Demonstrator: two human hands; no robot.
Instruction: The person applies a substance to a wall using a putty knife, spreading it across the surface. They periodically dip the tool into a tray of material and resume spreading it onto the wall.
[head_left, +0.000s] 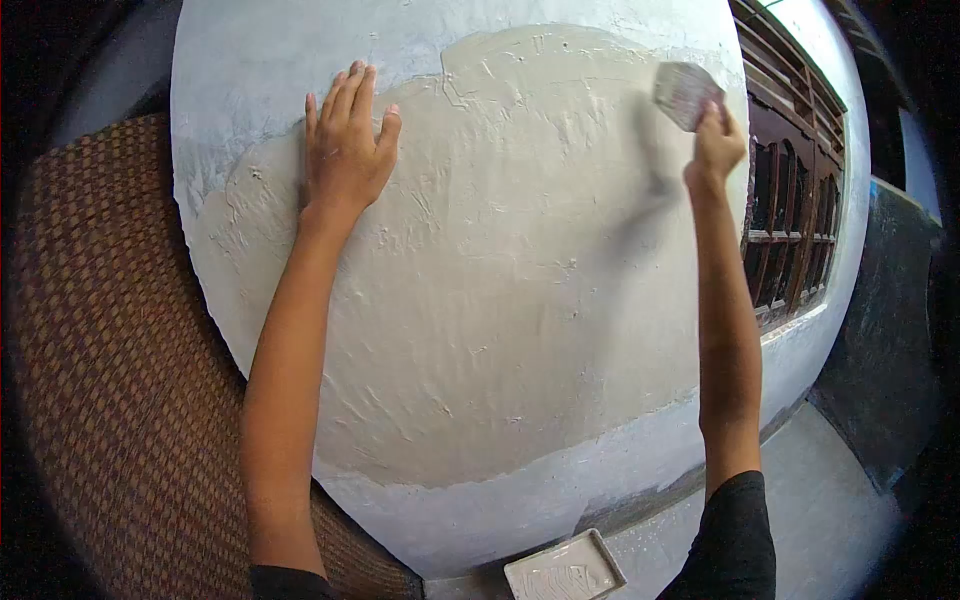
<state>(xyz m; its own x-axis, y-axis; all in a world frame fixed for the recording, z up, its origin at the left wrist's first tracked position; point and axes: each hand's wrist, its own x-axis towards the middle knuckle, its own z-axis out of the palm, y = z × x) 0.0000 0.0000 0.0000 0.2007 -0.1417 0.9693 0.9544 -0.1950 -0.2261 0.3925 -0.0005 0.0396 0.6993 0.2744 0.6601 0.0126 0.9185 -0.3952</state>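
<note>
My left hand (348,150) lies on the wall at upper left, fingers stretched up and the thumb apart. In my raised right hand (718,150) is a flat putty scraper (684,96), gripped near its lower edge. Its broad face is smeared whitish grey and slightly blurred. The scraper is close over the upper right part of a large beige patch of putty (490,290). Ridges and small lumps mark the putty's surface. A shadow of the right hand and scraper falls on the patch.
Down by the foot of the wall is a shallow tray (550,549) with pale putty in it. Bluish-white wall (270,70) surrounds the patch. A dark wooden window (790,200) is set to the right. Brown woven matting (110,330) covers the left side. Grey floor (800,490) shows lower right.
</note>
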